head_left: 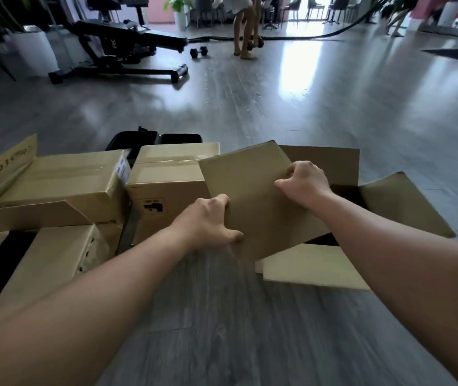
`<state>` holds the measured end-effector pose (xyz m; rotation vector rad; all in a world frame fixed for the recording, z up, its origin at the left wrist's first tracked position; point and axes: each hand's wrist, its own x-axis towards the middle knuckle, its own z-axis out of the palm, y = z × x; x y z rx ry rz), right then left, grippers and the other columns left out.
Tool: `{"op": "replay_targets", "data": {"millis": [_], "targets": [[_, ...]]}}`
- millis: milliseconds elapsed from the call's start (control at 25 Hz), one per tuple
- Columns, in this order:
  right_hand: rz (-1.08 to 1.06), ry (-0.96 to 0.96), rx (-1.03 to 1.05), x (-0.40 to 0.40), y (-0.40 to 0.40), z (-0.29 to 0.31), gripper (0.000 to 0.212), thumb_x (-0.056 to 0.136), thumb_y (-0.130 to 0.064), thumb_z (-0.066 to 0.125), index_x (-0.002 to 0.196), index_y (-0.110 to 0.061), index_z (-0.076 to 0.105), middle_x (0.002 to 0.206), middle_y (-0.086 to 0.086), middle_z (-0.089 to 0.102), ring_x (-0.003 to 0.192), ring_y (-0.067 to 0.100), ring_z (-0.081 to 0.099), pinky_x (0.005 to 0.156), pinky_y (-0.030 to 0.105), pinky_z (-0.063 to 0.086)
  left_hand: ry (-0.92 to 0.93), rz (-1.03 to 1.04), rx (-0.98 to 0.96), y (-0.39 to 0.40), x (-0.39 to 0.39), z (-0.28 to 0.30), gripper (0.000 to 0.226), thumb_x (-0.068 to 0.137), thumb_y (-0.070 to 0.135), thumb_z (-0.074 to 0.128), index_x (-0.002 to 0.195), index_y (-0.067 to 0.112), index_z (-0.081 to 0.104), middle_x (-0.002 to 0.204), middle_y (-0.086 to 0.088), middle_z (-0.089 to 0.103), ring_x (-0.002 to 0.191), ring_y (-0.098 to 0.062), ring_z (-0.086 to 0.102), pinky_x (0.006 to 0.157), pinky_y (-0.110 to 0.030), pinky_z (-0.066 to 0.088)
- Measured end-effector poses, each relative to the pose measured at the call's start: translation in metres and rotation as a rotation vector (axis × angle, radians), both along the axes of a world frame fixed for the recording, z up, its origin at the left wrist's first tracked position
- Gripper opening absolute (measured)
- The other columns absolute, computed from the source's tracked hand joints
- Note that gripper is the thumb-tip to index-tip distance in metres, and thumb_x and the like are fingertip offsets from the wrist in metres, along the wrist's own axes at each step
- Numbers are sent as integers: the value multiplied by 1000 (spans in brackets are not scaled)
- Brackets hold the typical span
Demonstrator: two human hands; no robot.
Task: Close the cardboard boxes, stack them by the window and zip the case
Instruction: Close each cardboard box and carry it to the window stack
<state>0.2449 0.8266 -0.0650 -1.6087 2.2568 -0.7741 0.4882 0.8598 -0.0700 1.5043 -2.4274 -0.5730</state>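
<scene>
A black weight bench [116, 43] stands on the grey wood floor [250, 107], a dumbbell [199, 52] just beside it. Behind are potted plants [177, 8], chairs [314, 6], a thick black rope [292, 37], and, blurred, what look like a person's bare legs [243, 32]

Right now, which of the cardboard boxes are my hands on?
The open box farthest right. Your left hand and right hand grip its big flap; the taped box beside it and the boxes at left go untouched.
</scene>
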Motion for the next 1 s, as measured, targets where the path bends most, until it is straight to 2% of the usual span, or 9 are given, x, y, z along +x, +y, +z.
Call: {"op": "replay_targets", "data": {"millis": [120, 240, 360, 480, 600, 800, 920, 1000], "targets": [[-21, 51, 105, -41, 10, -21, 34, 78, -35, 67, 103, -12, 67, 110, 10, 63, 99, 27, 58, 76, 32, 46, -28, -66, 52, 7, -39, -16, 61, 69, 54, 81, 113, 19, 58, 93, 1, 68, 91, -19, 66, 83, -35, 55], [-33, 62, 189, -67, 15, -43, 41, 78, -41, 69, 111, -17, 65, 117, 9, 62, 108, 29, 59, 89, 37, 52, -72, -116, 77, 7, -68, -31, 60, 69, 56, 78, 112, 18, 57, 95, -3, 68, 91, -22, 65, 81, -38, 56], [-9, 93, 260, -80, 16, -64, 54, 76, -52, 68, 120, -21, 62, 122, 9, 60, 114, 32, 57, 97, 47, 50, -107, -161, 102, 8, -87, -49, 48, 72, 53, 75, 100, 19, 57, 90, 0, 65, 84, -20, 64, 76, -38, 56], [59, 168, 330, -89, 17, -86, 69, 77, -62, 66, 133, -24, 54, 132, 11, 53, 121, 36, 52, 102, 54, 45, -151, -217, 127, 9, -101, -72, 25, 77, 35, 69, 89, 18, 56, 91, -2, 64, 86, -23, 63, 75, -38, 55], [183, 307, 429, -77, 19, -101, 77, 79, -71, 61, 141, -28, 46, 145, 14, 44, 135, 41, 38, 109, 67, 30, -138, -216, 142, 5, -103, -88, 13, 80, 21, 60, 90, 15, 54, 95, -6, 63, 88, -28, 61, 76, -42, 54], [581, 293, 438, -35, 23, -107, 101, 67, -69, 62, 153, -31, 26, 166, 17, 10, 151, 45, 2, 114, 74, 1, -103, -160, 95, -1, -101, -98, 24, 81, 19, 65, 93, 15, 46, 101, -8, 54, 95, -32, 58, 81, -43, 50], [626, 329, 481, -25, 26, -107, 115, 63, -68, 71, 156, -32, 13, 167, 14, -3, 152, 43, -11, 113, 73, -4, -112, -106, 96, -4, -99, -97, 43, 78, 28, 72, 107, 16, 43, 109, -9, 52, 98, -33, 59, 80, -43, 50], [632, 381, 509, -25, 30, -106, 123, 66, -65, 75, 158, -27, 3, 167, 13, -8, 152, 43, -13, 114, 72, -3, -134, -57, 104, -6, -95, -97, 49, 77, 37, 75, 106, 17, 41, 108, -8, 53, 97, -32, 60, 77, -42, 51]]}}
